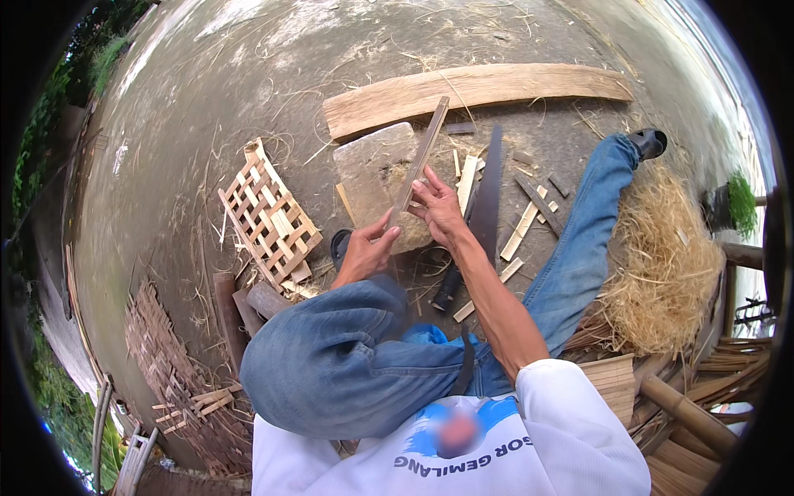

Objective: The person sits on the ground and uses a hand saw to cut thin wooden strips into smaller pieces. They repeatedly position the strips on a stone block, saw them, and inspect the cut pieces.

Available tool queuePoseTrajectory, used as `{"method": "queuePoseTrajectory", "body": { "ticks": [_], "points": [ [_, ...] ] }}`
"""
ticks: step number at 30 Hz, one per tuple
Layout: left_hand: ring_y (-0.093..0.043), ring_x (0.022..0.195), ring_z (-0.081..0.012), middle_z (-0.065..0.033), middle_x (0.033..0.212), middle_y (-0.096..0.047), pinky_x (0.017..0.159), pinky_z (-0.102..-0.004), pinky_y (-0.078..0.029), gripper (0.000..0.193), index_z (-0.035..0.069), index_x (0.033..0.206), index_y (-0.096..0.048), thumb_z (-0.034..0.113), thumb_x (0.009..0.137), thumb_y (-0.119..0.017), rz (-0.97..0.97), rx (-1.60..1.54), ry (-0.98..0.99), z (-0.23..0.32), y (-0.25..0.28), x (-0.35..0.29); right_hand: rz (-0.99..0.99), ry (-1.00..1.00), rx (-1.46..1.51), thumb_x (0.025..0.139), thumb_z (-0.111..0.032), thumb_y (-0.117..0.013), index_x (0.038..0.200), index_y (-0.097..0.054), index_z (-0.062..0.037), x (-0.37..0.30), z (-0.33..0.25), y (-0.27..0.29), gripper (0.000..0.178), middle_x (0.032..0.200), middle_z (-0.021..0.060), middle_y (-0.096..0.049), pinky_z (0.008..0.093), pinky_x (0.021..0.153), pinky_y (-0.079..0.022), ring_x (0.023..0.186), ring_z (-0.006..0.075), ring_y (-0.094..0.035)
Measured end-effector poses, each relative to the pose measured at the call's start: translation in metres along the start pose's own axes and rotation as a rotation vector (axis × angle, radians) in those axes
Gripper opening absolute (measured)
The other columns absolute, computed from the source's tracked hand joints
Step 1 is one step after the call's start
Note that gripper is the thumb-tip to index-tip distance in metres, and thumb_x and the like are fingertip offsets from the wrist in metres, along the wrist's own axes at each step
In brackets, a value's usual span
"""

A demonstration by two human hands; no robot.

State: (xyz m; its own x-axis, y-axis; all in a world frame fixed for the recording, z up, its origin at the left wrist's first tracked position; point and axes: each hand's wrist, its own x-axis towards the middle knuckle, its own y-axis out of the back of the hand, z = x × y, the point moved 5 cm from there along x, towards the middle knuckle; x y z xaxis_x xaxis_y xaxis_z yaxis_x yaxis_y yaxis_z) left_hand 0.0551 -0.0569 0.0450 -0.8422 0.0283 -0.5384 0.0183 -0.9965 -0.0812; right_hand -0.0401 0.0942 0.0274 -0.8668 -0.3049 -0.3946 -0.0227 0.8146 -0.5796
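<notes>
My right hand (438, 207) grips a slim dark-brown bamboo strip (428, 145) near its lower end, and the strip slants up and away above a worn flat block (372, 165). Close to that lower end is my left hand (368, 250), its thumb and index finger apart with nothing visible between them. Right of my right hand lies a handsaw (490, 194), its blade pointing away and its black handle partly behind my forearm. Short pale and dark bamboo pieces (523, 227) are scattered beside the saw.
Beyond the block lies a thick wooden plank (480, 87). At left are a woven bamboo panel (269, 211), short bamboo tubes (227, 306) and a brown woven mat (178, 364). A heap of shavings (666, 264) lies right of my outstretched leg. Loose fibres litter the ground.
</notes>
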Motion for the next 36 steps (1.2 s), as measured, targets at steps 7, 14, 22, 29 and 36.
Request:
{"method": "queuePoseTrajectory", "body": {
  "ticks": [7,14,22,29,36],
  "points": [
    [-0.047,0.05,-0.0058,0.0028,0.066,-0.052,0.041,-0.025,-0.039,0.056,0.016,0.15,-0.05,0.02,0.098,-0.07,0.006,0.041,-0.037,0.003,-0.003,-0.002,-0.017,-0.006,0.083,0.099,-0.01,-0.066,0.16,-0.025,-0.0081,0.001,0.001,0.003,0.073,0.125,0.0117,-0.065,0.0463,0.09,-0.059,0.106,0.023,-0.067],
    [-0.046,0.05,-0.0052,0.0032,0.067,-0.053,0.041,-0.0248,-0.039,0.056,0.016,0.15,-0.051,0.02,0.098,-0.071,0.002,0.053,-0.062,0.007,-0.004,-0.004,-0.02,0.007,0.08,0.098,-0.011,-0.067,0.16,-0.024,-0.0073,0.003,0.005,0.005,0.075,0.123,0.0125,-0.067,0.0486,0.093,-0.057,0.109,0.0243,-0.066],
    [-0.045,0.049,-0.0044,0.004,0.067,-0.052,0.041,-0.0245,-0.037,0.054,0.016,0.148,-0.053,0.02,0.097,-0.071,0.022,0.09,-0.11,0.008,-0.004,-0.002,-0.059,0.026,0.105,0.098,-0.01,-0.067,0.159,-0.026,-0.0065,0.004,0.002,0.006,0.073,0.122,0.013,-0.068,0.0474,0.092,-0.059,0.109,0.024,-0.067],
    [-0.044,0.053,-0.0027,0.0067,0.067,-0.053,0.046,-0.0231,-0.034,0.05,0.014,0.145,-0.058,0.019,0.097,-0.071,0.106,0.216,-0.247,0.001,0.002,0.005,-0.056,0.025,0.098,0.098,-0.01,-0.067,0.158,-0.03,-0.0068,0.003,-0.001,0.003,0.07,0.12,0.0106,-0.068,0.0477,0.094,-0.058,0.11,0.0231,-0.066],
    [-0.043,0.059,-0.0016,0.0082,0.069,-0.055,0.051,-0.0221,-0.034,0.046,0.011,0.14,-0.062,0.02,0.096,-0.073,0.161,0.275,-0.303,-0.002,0.005,0.009,-0.066,0.038,0.108,0.098,-0.01,-0.067,0.157,-0.034,-0.0069,0.003,-0.004,0.001,0.067,0.119,0.0095,-0.067,0.0485,0.094,-0.058,0.109,0.023,-0.066]
  ]
}}
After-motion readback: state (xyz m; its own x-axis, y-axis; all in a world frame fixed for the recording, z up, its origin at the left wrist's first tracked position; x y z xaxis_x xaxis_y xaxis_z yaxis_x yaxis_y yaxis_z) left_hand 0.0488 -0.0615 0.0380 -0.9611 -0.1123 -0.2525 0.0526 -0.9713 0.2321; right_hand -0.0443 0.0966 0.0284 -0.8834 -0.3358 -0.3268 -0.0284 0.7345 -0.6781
